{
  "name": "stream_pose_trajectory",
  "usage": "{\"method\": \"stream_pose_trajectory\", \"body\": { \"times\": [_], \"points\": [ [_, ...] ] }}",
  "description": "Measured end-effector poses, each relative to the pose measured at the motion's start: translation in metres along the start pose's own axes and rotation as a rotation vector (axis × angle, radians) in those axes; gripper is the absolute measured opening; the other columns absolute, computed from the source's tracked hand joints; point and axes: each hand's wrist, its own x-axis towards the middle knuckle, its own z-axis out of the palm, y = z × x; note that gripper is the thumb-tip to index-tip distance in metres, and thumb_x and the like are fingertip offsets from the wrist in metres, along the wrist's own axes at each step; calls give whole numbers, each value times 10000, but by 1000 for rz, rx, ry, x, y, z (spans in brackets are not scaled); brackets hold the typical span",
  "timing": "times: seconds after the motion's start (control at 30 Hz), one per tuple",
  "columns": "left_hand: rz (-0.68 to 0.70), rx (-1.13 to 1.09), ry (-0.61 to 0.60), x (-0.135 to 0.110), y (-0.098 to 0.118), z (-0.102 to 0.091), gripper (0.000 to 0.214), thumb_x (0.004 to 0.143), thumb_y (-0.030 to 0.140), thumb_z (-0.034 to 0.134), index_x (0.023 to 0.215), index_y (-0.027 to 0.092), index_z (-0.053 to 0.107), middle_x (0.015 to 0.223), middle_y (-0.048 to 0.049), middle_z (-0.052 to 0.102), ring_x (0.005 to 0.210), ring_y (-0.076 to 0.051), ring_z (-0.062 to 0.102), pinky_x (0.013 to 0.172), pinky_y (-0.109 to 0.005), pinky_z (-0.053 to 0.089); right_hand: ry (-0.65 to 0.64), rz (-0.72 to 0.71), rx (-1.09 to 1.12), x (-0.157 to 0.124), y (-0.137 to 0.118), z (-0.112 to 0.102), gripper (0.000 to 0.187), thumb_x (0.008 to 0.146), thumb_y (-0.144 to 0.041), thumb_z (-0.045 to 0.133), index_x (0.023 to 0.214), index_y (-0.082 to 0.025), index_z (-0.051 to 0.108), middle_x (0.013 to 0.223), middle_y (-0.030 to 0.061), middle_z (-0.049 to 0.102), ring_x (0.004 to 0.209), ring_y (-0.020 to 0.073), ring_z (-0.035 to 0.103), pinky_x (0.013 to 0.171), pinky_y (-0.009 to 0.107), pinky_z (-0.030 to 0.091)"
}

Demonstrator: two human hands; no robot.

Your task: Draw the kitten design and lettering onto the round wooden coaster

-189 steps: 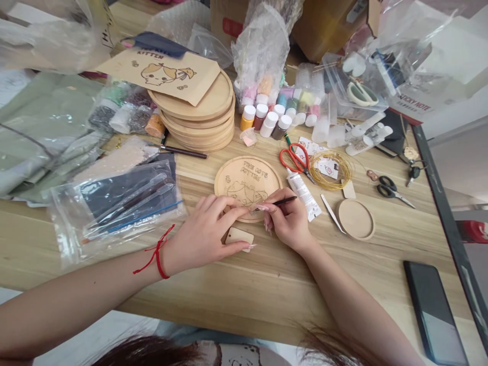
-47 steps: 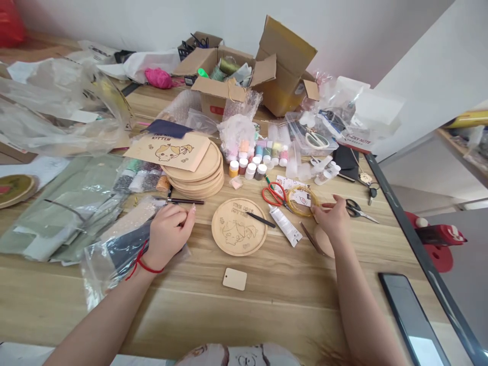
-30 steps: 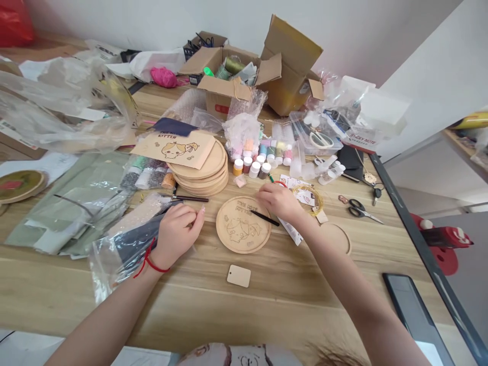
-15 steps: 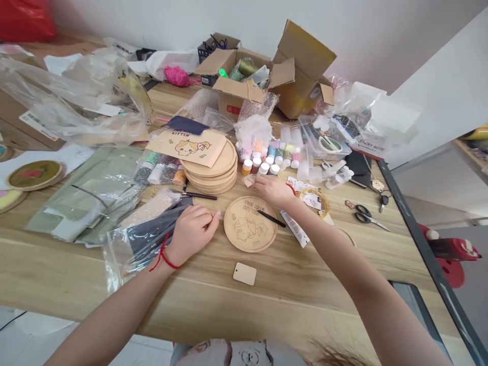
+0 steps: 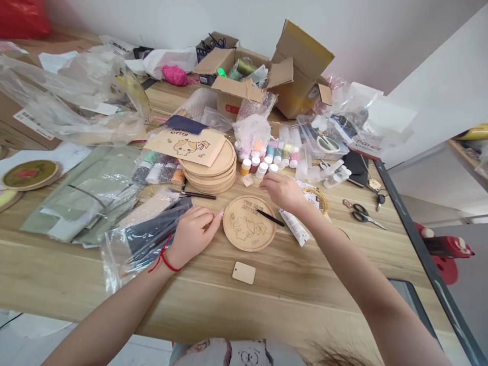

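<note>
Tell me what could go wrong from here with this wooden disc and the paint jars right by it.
The right hand reaches close to the small capped paint jars, which stand tightly packed, so a slip might tip them. The thin black brush seems to rest across the wooden disc, so a forearm knock could roll it off or mark the cat drawing.

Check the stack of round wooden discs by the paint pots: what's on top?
A tan card printed with a cartoon kitten lies across the top of the stack of round wooden discs. It covers much of the top disc, so that part of the disc's face cannot be seen.
</note>
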Motion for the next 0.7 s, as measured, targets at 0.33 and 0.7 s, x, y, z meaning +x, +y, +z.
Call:
{"method": "stream_pose_trajectory", "body": {
  "times": [0.33,0.7],
  "points": [
    [-9,-25,-3,0,-1,2,389,944,236,527,558,186,522,623,-17,597,616,-138,527,663,-291,418,-216,250,19,8,-1,19,297,949,-171,441,991,-168,735,1091,94,691,928,216,631,663,292,405],
    [-53,-83,-20,-3,-2,2,393,943,251,535,556,185,523,633,-27,605,622,-142,529,674,-307,418,-248,288,2,12,-3,24,318,928,-128,416,994,-153,726,1119,112,681,929,221,632,702,292,424]
  ]
}}
